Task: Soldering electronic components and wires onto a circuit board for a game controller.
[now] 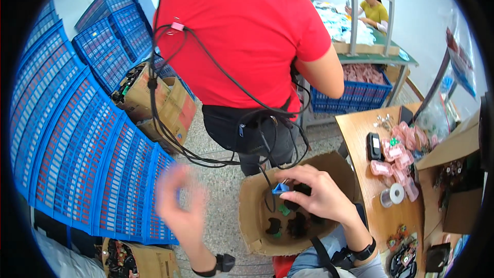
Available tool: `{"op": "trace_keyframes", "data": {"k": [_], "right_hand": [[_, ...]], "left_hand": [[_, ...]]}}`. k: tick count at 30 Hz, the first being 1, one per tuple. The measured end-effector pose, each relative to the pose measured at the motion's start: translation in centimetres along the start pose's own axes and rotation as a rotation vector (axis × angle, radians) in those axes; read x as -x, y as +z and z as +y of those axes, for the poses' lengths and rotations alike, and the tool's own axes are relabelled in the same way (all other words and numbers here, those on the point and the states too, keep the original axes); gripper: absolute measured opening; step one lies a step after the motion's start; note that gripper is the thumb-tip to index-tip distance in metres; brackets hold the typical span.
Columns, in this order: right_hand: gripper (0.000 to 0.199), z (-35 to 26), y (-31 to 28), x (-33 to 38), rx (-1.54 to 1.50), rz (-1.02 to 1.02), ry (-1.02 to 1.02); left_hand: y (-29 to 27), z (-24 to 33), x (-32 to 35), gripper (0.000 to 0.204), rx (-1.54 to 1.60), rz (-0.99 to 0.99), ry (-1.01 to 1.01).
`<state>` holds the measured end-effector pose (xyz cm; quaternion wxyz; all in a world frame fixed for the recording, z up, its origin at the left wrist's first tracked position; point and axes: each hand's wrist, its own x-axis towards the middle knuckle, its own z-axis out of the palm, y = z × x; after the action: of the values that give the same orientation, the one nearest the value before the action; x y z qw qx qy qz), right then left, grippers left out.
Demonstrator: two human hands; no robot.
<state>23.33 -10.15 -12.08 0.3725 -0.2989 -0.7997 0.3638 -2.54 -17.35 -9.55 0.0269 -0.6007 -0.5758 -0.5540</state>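
Note:
My right hand (320,195) pinches a small blue piece with a triangular face (280,189) between thumb and fingers. A bit of metal shows by the fingertips. This hand is over an open cardboard box (252,226) that holds several dark parts (297,225) and some green bits (283,209). My left hand (180,203) is raised to the left of the box, in front of blue crates. Motion smears its fingers, so its grip is unclear. Both wrists wear black bands.
Stacked blue crates (67,139) line the left. A person in a red shirt (236,36) stands ahead, black cables (221,163) hanging behind. On the right, a wooden table (355,128) bears pink parts (396,157), a solder spool (392,195) and a black device (374,146). Another person sits far right.

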Motion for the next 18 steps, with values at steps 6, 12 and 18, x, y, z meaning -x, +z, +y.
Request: {"op": "trace_keyframes", "data": {"k": [6,12,18], "right_hand": [[0.035,0.8,0.4,-1.8,-0.428,0.072,0.207],[0.039,2.1,1.4,-3.1,-0.558,0.179,0.274],[0.038,2.3,1.4,-4.9,-0.573,0.153,0.344]], "left_hand": [[7.9,-9.9,-10.0,0.041,-0.136,0.337,-0.069],[18.9,-11.1,-9.3,0.032,0.095,0.511,-0.017],[19.7,-11.2,-10.8,0.016,0.344,0.603,-0.327]]}}
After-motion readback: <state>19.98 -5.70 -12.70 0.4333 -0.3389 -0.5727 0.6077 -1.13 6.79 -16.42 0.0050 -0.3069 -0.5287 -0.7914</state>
